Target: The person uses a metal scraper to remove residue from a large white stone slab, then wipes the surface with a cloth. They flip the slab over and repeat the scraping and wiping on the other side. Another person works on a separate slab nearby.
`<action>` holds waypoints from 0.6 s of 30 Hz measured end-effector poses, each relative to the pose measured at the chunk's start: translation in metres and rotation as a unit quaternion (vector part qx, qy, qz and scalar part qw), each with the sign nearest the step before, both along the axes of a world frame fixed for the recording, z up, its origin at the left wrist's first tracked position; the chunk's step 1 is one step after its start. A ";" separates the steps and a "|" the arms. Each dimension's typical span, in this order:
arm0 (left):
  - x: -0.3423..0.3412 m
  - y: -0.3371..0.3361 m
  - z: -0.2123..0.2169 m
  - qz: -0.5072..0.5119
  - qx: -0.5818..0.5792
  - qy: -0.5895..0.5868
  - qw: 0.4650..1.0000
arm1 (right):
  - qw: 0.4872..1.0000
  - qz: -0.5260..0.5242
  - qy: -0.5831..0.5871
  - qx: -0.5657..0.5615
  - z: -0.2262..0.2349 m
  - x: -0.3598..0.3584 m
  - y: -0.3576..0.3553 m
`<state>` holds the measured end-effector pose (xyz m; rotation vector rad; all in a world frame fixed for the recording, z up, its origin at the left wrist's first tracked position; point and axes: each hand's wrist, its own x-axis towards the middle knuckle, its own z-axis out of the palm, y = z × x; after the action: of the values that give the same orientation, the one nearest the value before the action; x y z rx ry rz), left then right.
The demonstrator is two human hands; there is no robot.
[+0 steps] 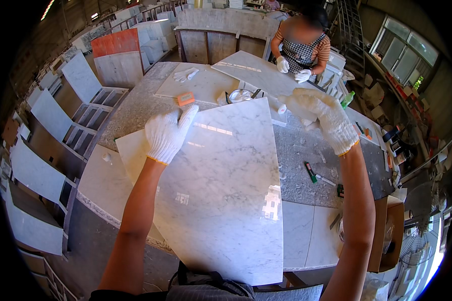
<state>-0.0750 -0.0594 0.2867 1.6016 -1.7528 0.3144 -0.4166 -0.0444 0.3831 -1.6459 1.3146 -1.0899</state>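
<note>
Resting flat on a big marble slab point(226, 195), the left hand point(166, 133) lies open in a white glove near the slab's far left corner, gripping nothing. The right hand point(322, 118), gloved too, hovers above the slab's far right corner, fingers loosely curled; whether it holds anything I cannot tell. The slab lies on a grey worktable point(306, 165). Farther off sit an orange block point(186, 99) and a spare glove point(186, 74). A co-worker point(300, 47) stands at the far side.
</note>
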 end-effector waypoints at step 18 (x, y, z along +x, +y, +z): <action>0.003 -0.002 -0.002 0.021 0.004 -0.015 1.000 | 1.000 0.001 0.029 -0.007 0.002 0.002 -0.003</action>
<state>-0.0725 -0.0610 0.2851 1.6483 -1.7473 0.3542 -0.4147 -0.0477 0.3851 -1.6995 1.3457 -1.0597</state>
